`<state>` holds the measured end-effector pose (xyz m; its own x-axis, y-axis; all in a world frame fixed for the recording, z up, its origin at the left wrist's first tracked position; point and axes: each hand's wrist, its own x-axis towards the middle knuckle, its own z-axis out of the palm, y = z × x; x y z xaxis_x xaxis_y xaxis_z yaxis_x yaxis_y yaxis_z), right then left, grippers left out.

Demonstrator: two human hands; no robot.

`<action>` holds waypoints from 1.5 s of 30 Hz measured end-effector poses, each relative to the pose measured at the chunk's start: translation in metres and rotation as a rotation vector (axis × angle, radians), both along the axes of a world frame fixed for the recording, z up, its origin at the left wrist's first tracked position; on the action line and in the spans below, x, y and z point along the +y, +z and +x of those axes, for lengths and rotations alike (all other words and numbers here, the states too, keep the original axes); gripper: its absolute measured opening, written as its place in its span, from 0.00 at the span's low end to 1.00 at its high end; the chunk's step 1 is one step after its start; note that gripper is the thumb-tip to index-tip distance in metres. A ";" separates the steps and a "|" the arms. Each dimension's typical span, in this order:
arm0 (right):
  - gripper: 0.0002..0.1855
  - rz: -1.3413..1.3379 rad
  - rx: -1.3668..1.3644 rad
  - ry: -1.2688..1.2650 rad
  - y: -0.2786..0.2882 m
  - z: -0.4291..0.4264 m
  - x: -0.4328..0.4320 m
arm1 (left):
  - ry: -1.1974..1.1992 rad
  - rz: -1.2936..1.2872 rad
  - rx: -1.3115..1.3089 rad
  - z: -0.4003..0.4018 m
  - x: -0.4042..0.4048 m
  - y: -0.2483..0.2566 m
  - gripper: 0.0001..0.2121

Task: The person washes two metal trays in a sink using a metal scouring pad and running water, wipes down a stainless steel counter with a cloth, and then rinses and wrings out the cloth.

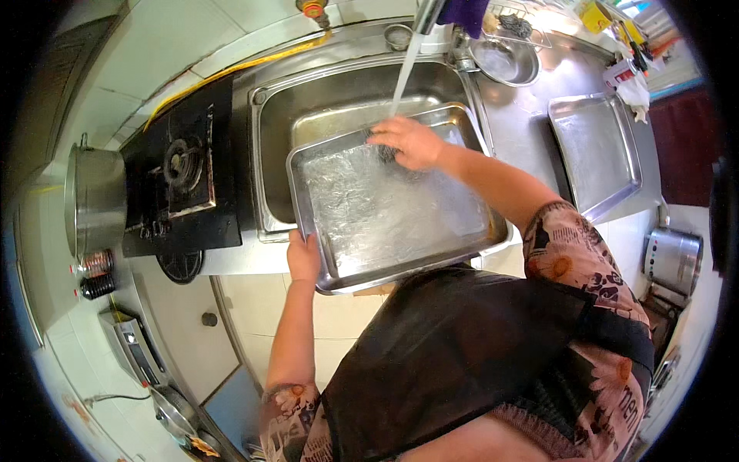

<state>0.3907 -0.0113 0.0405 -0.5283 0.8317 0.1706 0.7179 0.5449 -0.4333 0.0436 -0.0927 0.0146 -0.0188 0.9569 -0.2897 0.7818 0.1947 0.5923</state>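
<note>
A rectangular stainless steel tray lies tilted over the front of the steel sink, its inside wet. My left hand grips the tray's left rim near the front corner, thumb on top. My right hand is inside the tray near its far rim, fingers over a dark scouring pad, mostly hidden beneath them. Water runs from the faucet down to the tray's far edge, right beside my right fingers.
A gas burner and a large steel pot stand to the left. On the right counter lie a second steel tray and a steel bowl. Behind the sink sits a small round strainer.
</note>
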 end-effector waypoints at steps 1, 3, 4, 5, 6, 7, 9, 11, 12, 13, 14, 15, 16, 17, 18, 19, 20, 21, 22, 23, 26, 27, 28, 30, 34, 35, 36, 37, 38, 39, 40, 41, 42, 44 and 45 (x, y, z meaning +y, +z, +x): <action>0.32 -0.088 0.033 0.015 -0.007 -0.002 -0.013 | 0.063 -0.014 -0.018 0.005 -0.009 0.006 0.11; 0.33 -0.257 -0.075 -0.063 -0.013 -0.014 -0.050 | 0.146 -0.027 -0.047 0.013 -0.023 0.014 0.11; 0.34 -0.251 -0.089 -0.028 -0.009 -0.020 -0.072 | 0.166 -0.027 -0.062 0.015 -0.027 0.013 0.11; 0.35 -0.244 -0.102 0.008 -0.005 -0.029 -0.091 | 0.188 -0.026 -0.077 0.015 -0.030 0.013 0.11; 0.35 -0.268 -0.080 0.084 -0.003 -0.040 -0.104 | 0.192 -0.038 -0.069 0.017 -0.030 0.014 0.11; 0.35 -0.302 -0.057 0.156 -0.006 -0.053 -0.116 | 0.192 -0.059 -0.060 0.017 -0.032 0.014 0.11; 0.34 -0.236 -0.024 0.236 -0.015 -0.086 -0.122 | 0.198 -0.109 -0.031 0.020 -0.034 0.021 0.12; 0.33 -0.196 0.020 0.249 -0.021 -0.125 -0.105 | 0.178 -0.069 -0.006 0.019 -0.040 0.017 0.11; 0.32 -0.197 0.050 0.214 -0.023 -0.145 -0.093 | 0.161 -0.053 0.008 0.018 -0.041 0.015 0.11; 0.32 -0.144 0.077 0.168 -0.033 -0.162 -0.077 | 0.138 -0.029 -0.005 0.017 -0.041 0.014 0.12; 0.32 -0.090 0.105 0.119 -0.042 -0.177 -0.057 | 0.139 -0.032 0.002 0.018 -0.040 0.014 0.11; 0.31 -0.068 0.061 0.027 -0.045 -0.191 -0.038 | 0.142 -0.032 0.009 0.020 -0.039 0.016 0.11; 0.29 -0.049 0.014 -0.068 -0.049 -0.200 -0.021 | 0.141 -0.035 0.013 0.022 -0.038 0.015 0.11; 0.29 -0.039 0.013 -0.036 -0.054 -0.201 -0.009 | 0.160 -0.028 0.008 0.022 -0.039 0.014 0.11; 0.28 -0.026 0.000 -0.010 -0.059 -0.196 0.001 | 0.173 -0.021 -0.010 0.022 -0.041 0.013 0.11; 0.27 -0.014 -0.014 0.012 -0.063 -0.187 0.005 | 0.182 -0.013 -0.027 0.022 -0.043 0.012 0.10; 0.27 -0.073 -0.007 -0.028 -0.067 -0.177 0.002 | 0.189 -0.019 -0.020 0.021 -0.047 0.011 0.10; 0.26 -0.120 -0.001 -0.071 -0.069 -0.165 0.001 | 0.193 -0.015 -0.015 0.020 -0.048 0.012 0.10; 0.26 -0.168 0.007 -0.117 -0.069 -0.150 0.000 | 0.196 -0.013 -0.009 0.020 -0.047 0.012 0.10; 0.25 -0.148 -0.071 -0.097 -0.059 -0.130 -0.002 | 0.245 -0.048 -0.051 0.019 -0.048 0.013 0.10; 0.24 -0.196 -0.094 -0.273 -0.056 -0.068 -0.010 | 0.252 -0.075 -0.075 0.023 -0.044 0.021 0.09; 0.24 -0.246 -0.130 -0.302 -0.051 -0.052 -0.009 | 0.251 -0.053 -0.063 0.024 -0.044 0.023 0.09; 0.23 -0.297 -0.167 -0.329 -0.044 -0.038 -0.008 | 0.252 -0.049 -0.064 0.024 -0.044 0.023 0.09; 0.23 -0.282 -0.205 -0.410 -0.049 -0.008 -0.009 | 0.243 -0.045 -0.058 0.025 -0.043 0.024 0.09; 0.23 -0.264 -0.274 -0.639 -0.062 0.018 -0.004 | 0.254 -0.065 -0.071 0.025 -0.043 0.024 0.09; 0.23 -0.322 -0.310 -0.711 -0.054 0.020 -0.005 | 0.258 -0.050 -0.082 0.024 -0.044 0.020 0.09; 0.21 -0.296 -0.353 -0.703 -0.050 0.023 -0.009 | 0.260 -0.034 -0.094 0.022 -0.044 0.016 0.09; 0.20 -0.270 -0.396 -0.695 -0.046 0.024 -0.016 | 0.261 -0.017 -0.105 0.020 -0.044 0.014 0.09; 0.19 -0.251 -0.446 -0.684 -0.044 0.026 -0.027 | 0.267 -0.013 -0.107 0.018 -0.047 0.014 0.09; 0.19 -0.236 -0.520 -0.593 -0.040 0.032 -0.039 | 0.272 -0.008 -0.110 0.017 -0.050 0.015 0.09; 0.20 -0.222 -0.592 -0.502 -0.033 0.040 -0.053 | 0.276 -0.003 -0.112 0.015 -0.052 0.016 0.09; 0.20 -0.213 -0.664 -0.401 -0.026 0.045 -0.071 | 0.276 -0.010 -0.102 0.011 -0.056 0.016 0.09; 0.20 -0.260 -0.759 -0.351 -0.016 0.041 -0.091 | 0.288 -0.021 -0.101 0.009 -0.063 0.020 0.09; 0.23 -0.383 -0.862 -0.278 0.007 0.030 -0.123 | 0.315 -0.022 -0.097 0.006 -0.068 0.031 0.09; 0.24 -0.265 -0.867 -0.272 0.004 0.031 -0.137 | 0.307 -0.039 -0.095 0.003 -0.070 0.033 0.10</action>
<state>0.4218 -0.1482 0.0441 -0.1646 0.9003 -0.4028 0.9355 0.2720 0.2256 0.0466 -0.1631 0.0472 -0.2764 0.8989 -0.3399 0.6247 0.4368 0.6472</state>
